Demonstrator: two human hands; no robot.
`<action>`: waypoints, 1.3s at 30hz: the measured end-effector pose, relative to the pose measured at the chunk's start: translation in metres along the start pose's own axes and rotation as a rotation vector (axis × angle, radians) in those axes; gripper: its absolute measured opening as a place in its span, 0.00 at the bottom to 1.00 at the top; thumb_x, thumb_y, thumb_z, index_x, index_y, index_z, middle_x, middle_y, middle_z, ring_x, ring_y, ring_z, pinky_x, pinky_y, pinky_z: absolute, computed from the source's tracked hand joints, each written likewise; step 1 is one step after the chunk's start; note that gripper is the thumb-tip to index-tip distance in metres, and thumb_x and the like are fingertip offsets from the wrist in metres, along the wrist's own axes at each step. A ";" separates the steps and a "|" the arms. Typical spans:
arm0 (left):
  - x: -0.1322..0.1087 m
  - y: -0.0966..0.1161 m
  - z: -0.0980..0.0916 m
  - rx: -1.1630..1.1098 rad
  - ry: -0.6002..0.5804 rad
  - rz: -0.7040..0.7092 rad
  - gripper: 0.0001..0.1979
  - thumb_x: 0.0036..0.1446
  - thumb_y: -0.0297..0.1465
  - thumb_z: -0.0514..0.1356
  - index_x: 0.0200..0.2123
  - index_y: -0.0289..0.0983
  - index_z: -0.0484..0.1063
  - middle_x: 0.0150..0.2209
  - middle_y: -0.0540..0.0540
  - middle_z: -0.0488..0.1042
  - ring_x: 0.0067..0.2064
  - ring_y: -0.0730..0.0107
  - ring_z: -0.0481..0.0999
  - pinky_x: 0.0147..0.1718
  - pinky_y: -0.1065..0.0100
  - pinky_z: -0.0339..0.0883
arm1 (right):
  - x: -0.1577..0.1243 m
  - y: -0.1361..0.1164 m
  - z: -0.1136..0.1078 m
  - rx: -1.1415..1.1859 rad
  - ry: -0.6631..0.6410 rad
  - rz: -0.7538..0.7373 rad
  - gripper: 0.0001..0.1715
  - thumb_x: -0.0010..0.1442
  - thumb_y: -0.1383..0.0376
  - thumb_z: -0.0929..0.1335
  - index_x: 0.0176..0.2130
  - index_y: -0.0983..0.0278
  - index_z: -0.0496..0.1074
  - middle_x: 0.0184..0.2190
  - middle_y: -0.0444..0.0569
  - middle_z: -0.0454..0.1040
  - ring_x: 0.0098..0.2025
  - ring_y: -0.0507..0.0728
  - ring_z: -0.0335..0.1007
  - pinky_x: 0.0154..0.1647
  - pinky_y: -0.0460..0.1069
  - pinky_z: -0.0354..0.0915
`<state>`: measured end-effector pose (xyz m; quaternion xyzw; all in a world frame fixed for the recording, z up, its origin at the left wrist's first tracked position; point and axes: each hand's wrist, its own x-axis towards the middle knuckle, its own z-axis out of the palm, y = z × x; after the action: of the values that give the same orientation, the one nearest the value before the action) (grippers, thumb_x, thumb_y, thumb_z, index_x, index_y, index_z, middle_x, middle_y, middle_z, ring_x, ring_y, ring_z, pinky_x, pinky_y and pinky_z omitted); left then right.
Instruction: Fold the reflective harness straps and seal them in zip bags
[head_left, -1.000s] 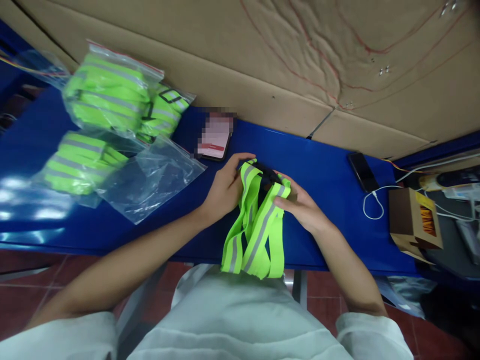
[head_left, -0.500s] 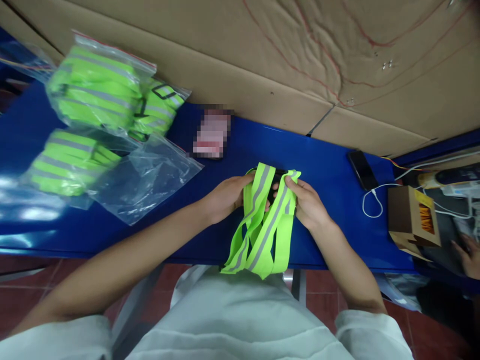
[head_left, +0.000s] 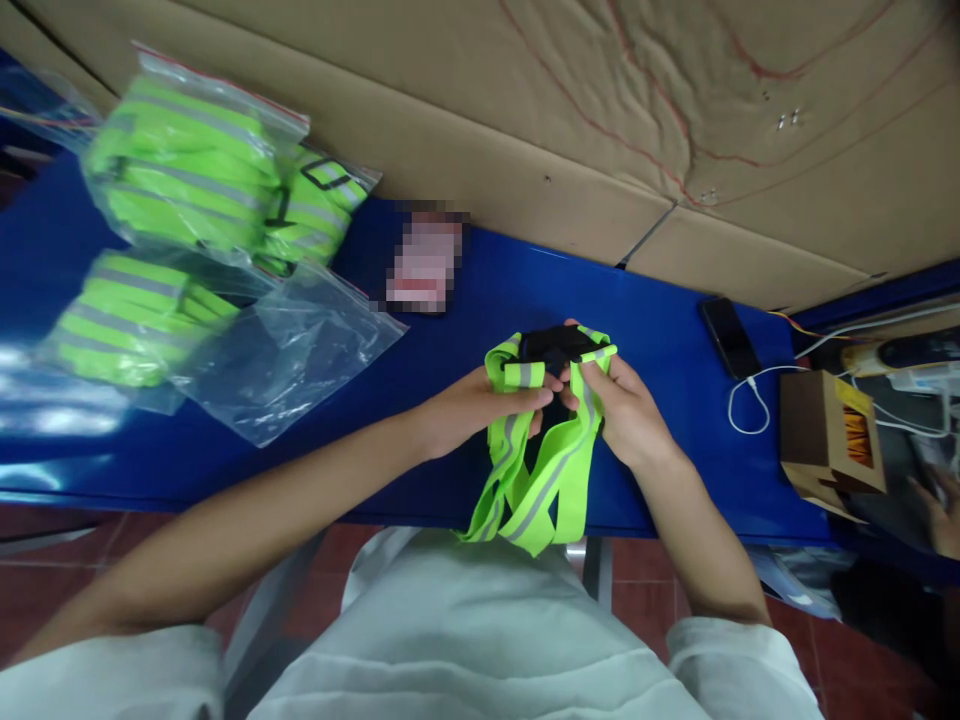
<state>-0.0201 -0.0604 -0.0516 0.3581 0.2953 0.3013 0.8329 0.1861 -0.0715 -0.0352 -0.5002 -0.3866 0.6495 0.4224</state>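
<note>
Between my hands is a reflective vest [head_left: 559,470] made of neon-yellow straps with grey stripes. Its straps hang down over the table's front edge. A black part [head_left: 555,345] of it, apparently with a buckle, shows at the top between the hands. My left hand [head_left: 499,400] is closed on the left strap, thumb lying across it. My right hand [head_left: 619,400] pinches the right strap near its folded top. Some fingertips are hidden behind the straps.
On the blue table [head_left: 300,480] at left lie bagged neon vests [head_left: 187,170] and a clear plastic bag [head_left: 285,350]. A blurred-out rectangular item [head_left: 424,260] lies behind. At right are a black phone [head_left: 729,335], a cardboard box [head_left: 825,440] and another person's hand [head_left: 941,510].
The strap tops have been turned down, exposing more of the black part. My left thumb has moved across the left strap. My right hand has shifted slightly right.
</note>
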 end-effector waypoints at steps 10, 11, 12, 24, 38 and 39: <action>-0.007 0.007 -0.001 0.324 0.027 0.068 0.25 0.72 0.49 0.53 0.48 0.35 0.78 0.26 0.47 0.78 0.30 0.68 0.77 0.36 0.67 0.69 | 0.006 0.018 -0.004 -0.328 0.071 0.008 0.31 0.59 0.38 0.73 0.27 0.61 0.73 0.21 0.42 0.72 0.21 0.51 0.63 0.24 0.47 0.59; -0.006 0.005 -0.001 0.380 0.032 0.084 0.25 0.72 0.49 0.53 0.46 0.35 0.78 0.24 0.49 0.75 0.29 0.68 0.76 0.35 0.68 0.69 | 0.006 0.019 -0.005 -0.359 0.087 -0.001 0.32 0.59 0.38 0.73 0.25 0.61 0.72 0.19 0.41 0.69 0.20 0.50 0.60 0.23 0.47 0.57; -0.006 0.004 -0.002 0.424 0.032 0.099 0.25 0.72 0.50 0.52 0.44 0.35 0.78 0.22 0.50 0.73 0.27 0.69 0.75 0.34 0.68 0.68 | 0.006 0.019 -0.006 -0.380 0.095 -0.001 0.33 0.60 0.38 0.73 0.24 0.62 0.71 0.18 0.40 0.67 0.20 0.49 0.58 0.22 0.47 0.55; -0.002 -0.008 -0.007 0.768 0.148 0.197 0.25 0.71 0.48 0.53 0.28 0.37 0.71 0.23 0.51 0.72 0.27 0.71 0.72 0.33 0.69 0.62 | 0.002 0.009 0.002 -0.003 0.023 0.086 0.19 0.58 0.49 0.78 0.41 0.60 0.81 0.33 0.46 0.83 0.33 0.57 0.80 0.37 0.52 0.74; -0.003 -0.021 -0.002 0.830 0.207 0.361 0.14 0.68 0.42 0.61 0.46 0.39 0.78 0.41 0.46 0.83 0.47 0.56 0.82 0.55 0.58 0.71 | -0.006 0.015 0.013 0.160 -0.127 0.123 0.19 0.60 0.48 0.75 0.45 0.57 0.80 0.45 0.48 0.84 0.52 0.63 0.80 0.51 0.58 0.77; -0.004 -0.022 0.000 0.830 0.212 0.380 0.15 0.68 0.42 0.61 0.49 0.39 0.78 0.47 0.44 0.83 0.54 0.54 0.80 0.60 0.56 0.68 | -0.006 0.019 0.013 0.146 -0.124 0.116 0.21 0.60 0.46 0.75 0.45 0.56 0.80 0.46 0.48 0.84 0.53 0.64 0.79 0.52 0.58 0.77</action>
<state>-0.0161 -0.0756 -0.0672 0.6758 0.4036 0.3400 0.5146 0.1717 -0.0845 -0.0480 -0.4484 -0.3341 0.7290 0.3946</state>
